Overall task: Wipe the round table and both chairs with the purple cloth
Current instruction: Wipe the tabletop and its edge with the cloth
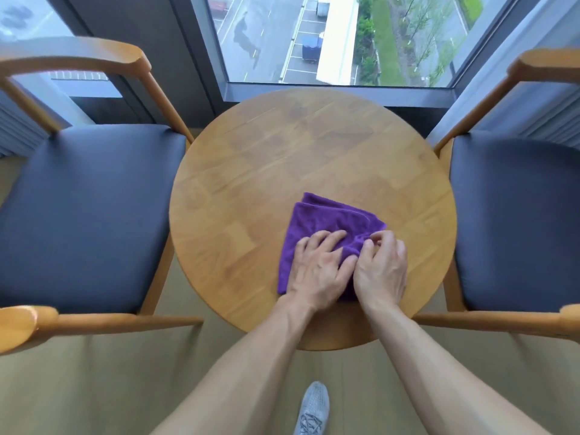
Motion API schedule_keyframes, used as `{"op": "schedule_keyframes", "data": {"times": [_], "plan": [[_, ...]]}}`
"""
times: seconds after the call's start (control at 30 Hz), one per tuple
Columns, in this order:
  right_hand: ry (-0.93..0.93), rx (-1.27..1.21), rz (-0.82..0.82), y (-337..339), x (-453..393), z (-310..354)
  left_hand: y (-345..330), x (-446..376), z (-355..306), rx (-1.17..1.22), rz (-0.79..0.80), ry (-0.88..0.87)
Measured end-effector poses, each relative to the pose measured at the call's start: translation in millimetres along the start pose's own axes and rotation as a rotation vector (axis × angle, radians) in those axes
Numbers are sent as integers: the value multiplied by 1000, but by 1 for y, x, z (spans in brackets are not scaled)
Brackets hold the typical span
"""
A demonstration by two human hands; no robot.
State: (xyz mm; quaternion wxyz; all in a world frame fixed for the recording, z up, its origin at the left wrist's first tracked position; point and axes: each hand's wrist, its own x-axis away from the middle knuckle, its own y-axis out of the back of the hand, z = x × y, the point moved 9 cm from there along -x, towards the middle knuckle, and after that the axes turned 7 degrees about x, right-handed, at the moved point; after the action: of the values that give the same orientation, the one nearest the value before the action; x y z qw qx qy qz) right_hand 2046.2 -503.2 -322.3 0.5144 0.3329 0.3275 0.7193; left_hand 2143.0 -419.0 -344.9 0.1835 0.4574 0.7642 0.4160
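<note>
Currently the purple cloth [326, 221] lies folded on the round table [282, 158], in the lower centre of the frame, near the table's front edge. The left hand [320, 268] rests flat on the cloth, fingers spread and straight, pressing it to the wood. The right hand [381, 268] sits just beside it, touching it, with fingers curled and pinching a fold of the cloth at its right side.

Judged from this layout, the step in hand is the table wipe, either at its start or while the cloth is being regathered; the far half of the tabletop, toward the window [329, 39], has no cloth on it.

The next move calls for a firm hold on the bunched cloth and sweeping strokes across the whole top, out to the rim. The left chair [88, 208] and the right chair [518, 221], at mid-left and mid-right of the frame, appear untouched and come after.
</note>
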Motion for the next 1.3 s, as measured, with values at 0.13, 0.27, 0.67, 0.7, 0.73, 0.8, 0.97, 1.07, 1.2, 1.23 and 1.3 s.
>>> {"op": "schedule_keyframes", "data": {"times": [0.13, 0.27, 0.67, 0.7, 0.73, 0.8, 0.97, 1.07, 1.2, 1.23, 1.3], "plan": [[-90, -31, -20, 9, -20, -18, -15, -9, -6, -18, 59, -90], [-123, -34, 6, 4, -24, -19, -24, -6, 7, -273, 32, -170], [-75, 461, 206, -33, -41, 19, 102, -123, 180, -338, -119, 290], [-86, 459, 205, -35, -43, 22, 106, -134, 184, -315, -141, 341], [-98, 449, 204, -37, -44, 23, 106, -144, 183, -293, -151, 385], [-130, 409, 195, -39, -49, 26, 97, -165, 167, -266, -131, 423], [-312, 172, 73, -34, -63, 29, 28, -188, 50, -285, 179, -87], [-408, 108, 8, -28, -67, 25, -13, -147, 0, -320, 327, -385], [-475, 174, 15, -30, -72, 27, 2, -132, 29, -362, 241, -463], [-480, 221, 32, -32, -75, 28, 13, -135, 45, -382, 218, -446], [-489, 323, 74, -37, -77, 30, 38, -148, 82, -424, 187, -354]]}}
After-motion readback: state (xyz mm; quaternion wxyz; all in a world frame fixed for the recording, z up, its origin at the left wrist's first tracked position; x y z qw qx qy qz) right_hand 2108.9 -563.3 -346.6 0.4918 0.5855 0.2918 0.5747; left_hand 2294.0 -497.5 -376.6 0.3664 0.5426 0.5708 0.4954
